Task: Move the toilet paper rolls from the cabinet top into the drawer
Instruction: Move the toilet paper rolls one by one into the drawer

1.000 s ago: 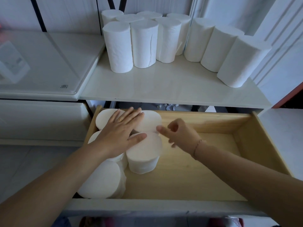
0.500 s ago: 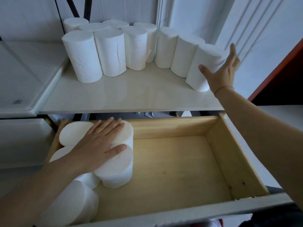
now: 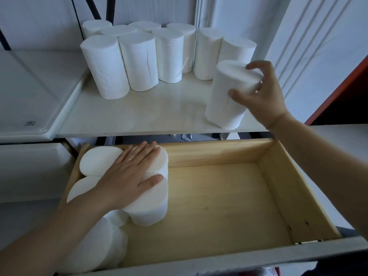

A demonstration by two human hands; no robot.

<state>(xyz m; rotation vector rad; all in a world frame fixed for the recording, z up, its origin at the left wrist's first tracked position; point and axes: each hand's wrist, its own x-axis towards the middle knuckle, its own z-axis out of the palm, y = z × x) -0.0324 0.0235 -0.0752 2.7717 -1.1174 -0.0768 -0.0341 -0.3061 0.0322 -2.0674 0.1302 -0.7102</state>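
Several white toilet paper rolls (image 3: 137,60) stand upright at the back of the white cabinet top (image 3: 151,114). My right hand (image 3: 260,94) grips the top of one roll (image 3: 225,98) near the cabinet top's right front corner; the roll is tilted. Below, the open wooden drawer (image 3: 219,206) holds several upright rolls (image 3: 151,206) packed along its left side. My left hand (image 3: 127,178) lies flat, fingers spread, on the tops of those drawer rolls.
The drawer's right half shows bare wood floor. A white glass-topped surface (image 3: 29,96) adjoins the cabinet on the left. White wall panels rise behind and to the right, with a red-edged dark panel (image 3: 342,96) at far right.
My right hand left the drawer, reached up to the rightmost roll on the cabinet top, closed on it and pulled it forward. My left hand stayed on the drawer rolls.
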